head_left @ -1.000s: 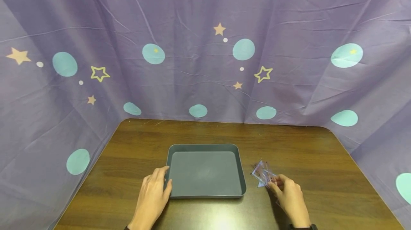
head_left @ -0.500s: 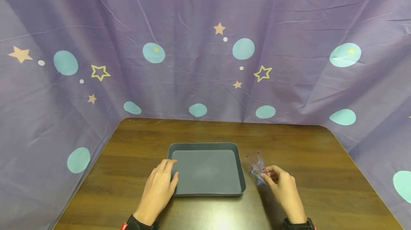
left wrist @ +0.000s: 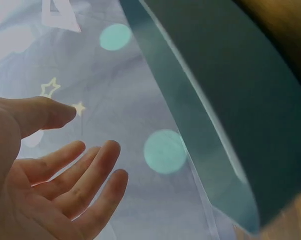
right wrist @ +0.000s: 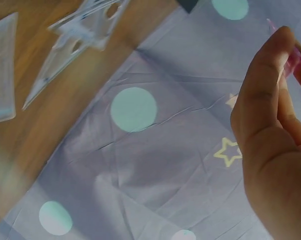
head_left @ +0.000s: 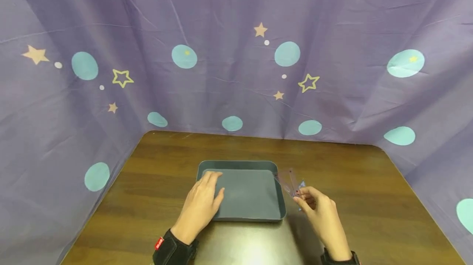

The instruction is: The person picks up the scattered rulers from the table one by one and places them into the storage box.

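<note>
My right hand (head_left: 319, 211) pinches a clear pinkish set square (head_left: 286, 179) between thumb and fingers, its far end overlapping the tray's right rim in the head view. Beneath and behind it, bluish clear set squares (right wrist: 98, 30) lie on the table, mostly hidden by the hand in the head view. The grey rectangular tray (head_left: 251, 195) sits mid-table. Over its left side hovers my left hand (head_left: 201, 203), fingers loosely bent, thumb apart, nothing held. In the left wrist view this hand (left wrist: 65, 185) is beside the tray wall.
The brown wooden table (head_left: 351, 178) runs back to a purple curtain (head_left: 229, 43) with stars and dots, which also hangs at both sides. Another clear piece (right wrist: 0, 75) lies on the wood at the edge of the right wrist view.
My right hand has lifted the pinkish set square off the others and moved it left toward the tray. My left hand has left the tray's left edge and shifted right over it.
</note>
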Motion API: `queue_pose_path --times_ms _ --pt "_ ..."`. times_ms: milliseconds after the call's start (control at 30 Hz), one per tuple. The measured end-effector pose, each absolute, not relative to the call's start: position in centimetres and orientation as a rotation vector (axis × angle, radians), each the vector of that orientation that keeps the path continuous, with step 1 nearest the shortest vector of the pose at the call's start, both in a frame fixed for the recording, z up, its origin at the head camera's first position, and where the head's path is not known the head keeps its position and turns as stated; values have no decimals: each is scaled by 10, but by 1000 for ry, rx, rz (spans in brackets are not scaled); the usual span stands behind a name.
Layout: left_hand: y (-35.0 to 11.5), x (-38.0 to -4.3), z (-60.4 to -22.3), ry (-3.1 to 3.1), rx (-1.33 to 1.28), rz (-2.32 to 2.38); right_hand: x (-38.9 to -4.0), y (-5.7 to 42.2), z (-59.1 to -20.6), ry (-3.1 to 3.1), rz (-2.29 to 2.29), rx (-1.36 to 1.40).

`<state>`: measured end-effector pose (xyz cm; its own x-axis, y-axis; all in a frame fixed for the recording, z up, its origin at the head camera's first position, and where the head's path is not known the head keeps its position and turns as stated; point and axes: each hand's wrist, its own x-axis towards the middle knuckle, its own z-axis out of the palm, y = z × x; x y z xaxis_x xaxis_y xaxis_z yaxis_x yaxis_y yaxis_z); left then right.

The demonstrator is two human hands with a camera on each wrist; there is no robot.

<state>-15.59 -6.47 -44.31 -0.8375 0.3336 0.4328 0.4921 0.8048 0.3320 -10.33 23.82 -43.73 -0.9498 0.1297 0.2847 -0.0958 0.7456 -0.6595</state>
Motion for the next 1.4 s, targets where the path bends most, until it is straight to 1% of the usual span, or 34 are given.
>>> queue_pose_path --times_ms 167,400,667,1033,1267,1400 --pt "-55 -158 -440 -2654 -688 -769 -100 226 -434 -2605 1014 35" --pt "-54 -162 -439 -2636 -705 -732 -103 207 -429 -2615 1085 110" --pt "-53 -164 -446 -2748 -847 -918 -107 192 -428 -2582 1136 211" --pt "-51 -167 -452 -2683 -905 -783 -112 177 -437 -2589 1238 245" --pt "-50 -169 -453 -2697 -973 -786 -114 178 -442 -2581 1306 400" --pt "-50 -170 -454 -2679 -1004 -817 -117 177 -442 -2586 1333 423"
